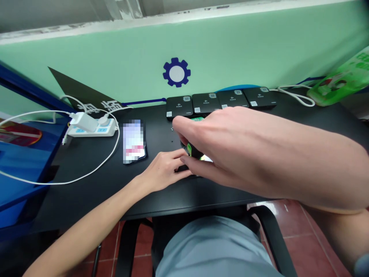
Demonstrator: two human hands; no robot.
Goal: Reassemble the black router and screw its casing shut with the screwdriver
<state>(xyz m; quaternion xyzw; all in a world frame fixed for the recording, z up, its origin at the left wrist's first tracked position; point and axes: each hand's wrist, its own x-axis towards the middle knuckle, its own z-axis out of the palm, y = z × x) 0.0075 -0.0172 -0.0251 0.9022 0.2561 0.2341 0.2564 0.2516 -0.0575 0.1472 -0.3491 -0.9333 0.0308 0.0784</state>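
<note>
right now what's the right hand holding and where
The right hand pinches a small black device between thumb and fingers; the hand hides most of it, so exact part unclear.

Bright even indoor light, soft shadows under the left hand [161,171] and right hand [213,148], wide-angle curving at frame edges, pixelated blur over the phone [133,141]

A small black device [193,151] lies between the two hands, and most of it is hidden under the right hand [219,146], whose fingers close over it from above. On its side shows a green patch [189,149], and a bright white part [206,158] comes out just beside it (too glared to tell what it is). The fingers of the left hand [163,171] reach its near edge, low above the bench [86,161].
</note>
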